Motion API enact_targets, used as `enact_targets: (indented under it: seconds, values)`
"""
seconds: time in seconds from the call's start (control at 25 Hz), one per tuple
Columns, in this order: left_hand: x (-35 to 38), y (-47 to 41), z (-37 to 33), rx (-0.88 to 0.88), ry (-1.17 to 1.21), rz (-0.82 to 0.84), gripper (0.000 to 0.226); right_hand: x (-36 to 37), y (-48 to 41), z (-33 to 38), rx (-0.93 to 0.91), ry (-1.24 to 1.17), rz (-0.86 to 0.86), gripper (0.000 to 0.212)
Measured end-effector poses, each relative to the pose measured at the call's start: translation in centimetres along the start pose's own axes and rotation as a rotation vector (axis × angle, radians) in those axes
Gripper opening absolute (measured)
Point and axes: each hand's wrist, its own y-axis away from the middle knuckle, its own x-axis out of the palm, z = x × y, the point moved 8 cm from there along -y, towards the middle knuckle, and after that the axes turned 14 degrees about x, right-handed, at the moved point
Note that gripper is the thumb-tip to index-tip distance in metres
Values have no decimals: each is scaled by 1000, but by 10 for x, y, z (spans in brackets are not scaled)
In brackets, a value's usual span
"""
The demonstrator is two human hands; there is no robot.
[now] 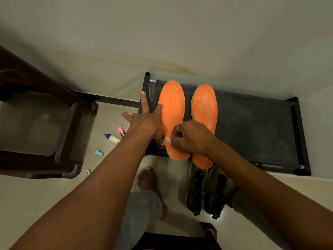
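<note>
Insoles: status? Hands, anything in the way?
Left hand spread, resting on one orange insole on black rack. Right hand pinches whitish scrap against its near end. Second insole alongside, nothing blocking.

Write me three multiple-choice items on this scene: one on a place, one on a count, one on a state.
1. Where do the flat orange foam insoles lie?
A. on the black fabric-topped rack
B. on a bed
C. in a box
2. How many insoles show?
A. one
B. three
C. two
3. What is the right hand doing?
A. resting open
B. pinching a small whitish scrap against an insole
C. gripping a brush
Answers: 1 A, both lie on the rack's top; 2 C, a side-by-side pair; 3 B, curled fingers nip the scrap.
</note>
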Motion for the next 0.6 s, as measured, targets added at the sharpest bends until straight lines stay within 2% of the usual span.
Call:
enact_targets:
  seconds: [0.08, 0.12, 0.2, 0.28, 0.36, 0.44, 0.6]
  values:
    - [0, 0, 0, 1, 0, 3, 142, -12, -4, -6, 65, 39, -149, 24]
    - [-1, 1, 0, 1, -1, 1, 142, -10, -2, -4, 49, 15, -148, 24]
    - [0, 1, 0, 1, 2, -2, 142, 4, 7, 4, -38, -62, -5, 18]
    - [0, 1, 0, 3, 6, -3, 142, 6, 9, 4, -59, -2, 76, 17]
    - [-1, 1, -1, 6, 9, -4, 142, -9, -3, -5, 8, 113, -62, 24]
    - [-1, 1, 0, 0, 5, -6, 142, -13, -4, -3, 46, 85, -173, 26]
    - [0, -2, 1, -3, 0, -4, 144, 5, 9, 9, -51, -13, 29, 17]
